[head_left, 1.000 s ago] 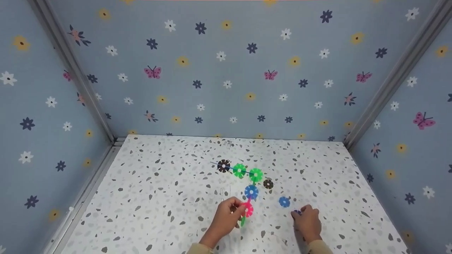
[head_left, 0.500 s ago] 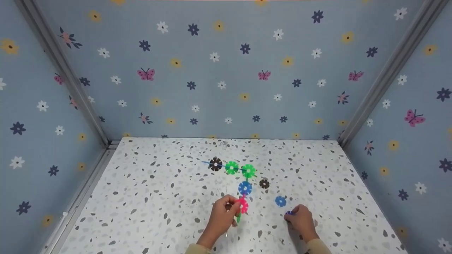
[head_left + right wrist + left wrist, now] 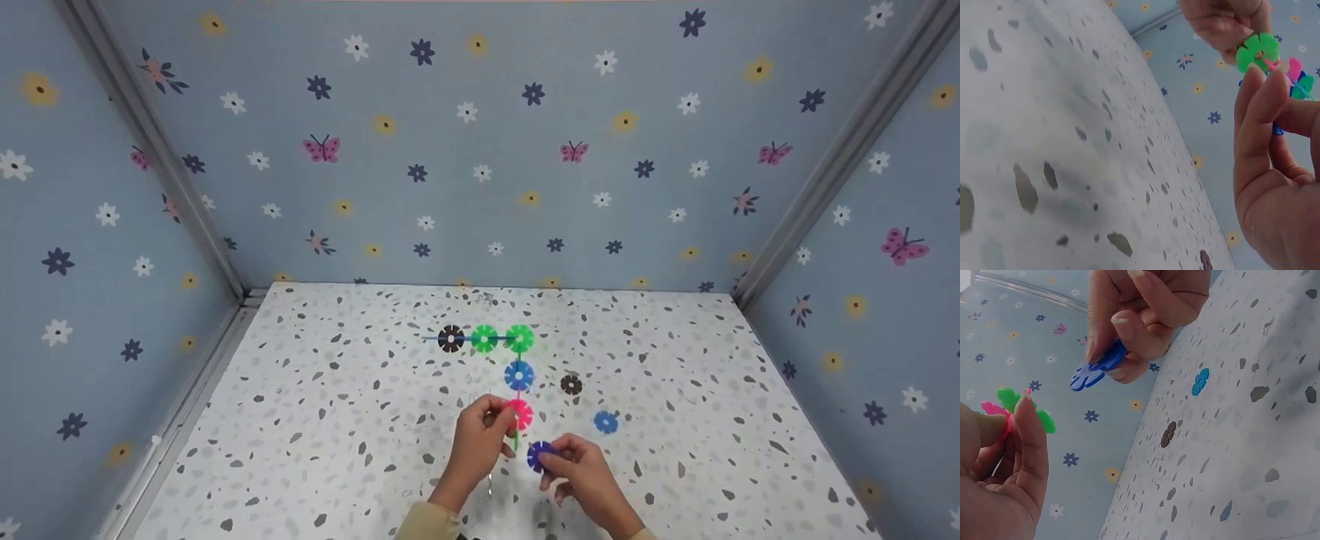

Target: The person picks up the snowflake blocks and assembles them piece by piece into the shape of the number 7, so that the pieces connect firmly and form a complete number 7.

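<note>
Since a second ago, my right hand (image 3: 581, 476) has left the tabletop near the loose blue disc and come in beside my left hand (image 3: 480, 442), now carrying a dark blue plastic snowflake disc (image 3: 538, 456); the linked chain of plastic snowflake discs (image 3: 510, 360) has swung so its far row lies level and its near row runs straight toward me.

Item, far left of chain: dark brown notched disc (image 3: 451, 338), then two bright green discs (image 3: 502, 339) in a row; from the right-hand green one the chain turns toward me through a mid-blue disc (image 3: 519, 375) to a pink disc (image 3: 519, 414) with a green disc set edgewise in it (image 3: 1012, 398).

Item, left hand: thumb and fingers curled, pinching the pink end of the chain, held clear of the white speckled tabletop (image 3: 315, 420).

Item, right hand: thumb and forefinger pinching the dark blue disc by its rim, just beside the pink end; the left wrist view shows a gap between them.

Item, loose on the tabletop to the right: a small dark brown disc (image 3: 571, 385); further right and nearer me, a light blue disc (image 3: 606, 422); the two apart, neither touched.

Item, surround: blue walls printed with flowers and butterflies (image 3: 480, 150).
</note>
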The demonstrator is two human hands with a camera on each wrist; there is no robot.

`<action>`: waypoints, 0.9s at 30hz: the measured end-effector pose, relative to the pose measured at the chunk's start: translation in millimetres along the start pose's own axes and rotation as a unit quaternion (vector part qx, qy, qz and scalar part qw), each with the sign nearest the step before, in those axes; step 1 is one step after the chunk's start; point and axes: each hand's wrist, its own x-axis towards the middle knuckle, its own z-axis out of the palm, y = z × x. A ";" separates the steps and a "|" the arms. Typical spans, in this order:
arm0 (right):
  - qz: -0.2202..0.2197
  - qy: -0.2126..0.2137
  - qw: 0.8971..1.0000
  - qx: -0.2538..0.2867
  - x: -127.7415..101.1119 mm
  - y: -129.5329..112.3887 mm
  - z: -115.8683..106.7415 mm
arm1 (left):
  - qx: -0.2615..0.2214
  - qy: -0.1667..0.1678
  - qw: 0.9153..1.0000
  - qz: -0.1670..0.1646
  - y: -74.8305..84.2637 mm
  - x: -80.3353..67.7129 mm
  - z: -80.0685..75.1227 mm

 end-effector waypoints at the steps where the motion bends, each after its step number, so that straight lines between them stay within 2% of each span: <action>1: -0.001 -0.002 1.000 0.010 -2.1 -0.6 2.8 | 0.001 0.002 1.000 0.001 4.2 -0.5 1.8; 7: -0.009 -0.005 0.999 0.043 -10.5 -2.1 16.5 | 0.046 0.026 0.998 0.024 29.8 -8.0 9.7; 15: -0.035 0.021 0.991 0.127 -12.6 1.2 28.3 | 0.075 0.019 0.997 0.021 38.2 -11.3 13.6; 19: -0.049 0.035 0.989 0.134 -13.8 1.6 31.5 | 0.065 -0.003 0.998 0.019 37.9 -10.5 13.2; 27: -0.062 0.055 0.988 0.134 -14.1 -1.3 34.4 | -0.005 -0.034 0.999 0.026 35.2 -10.4 12.4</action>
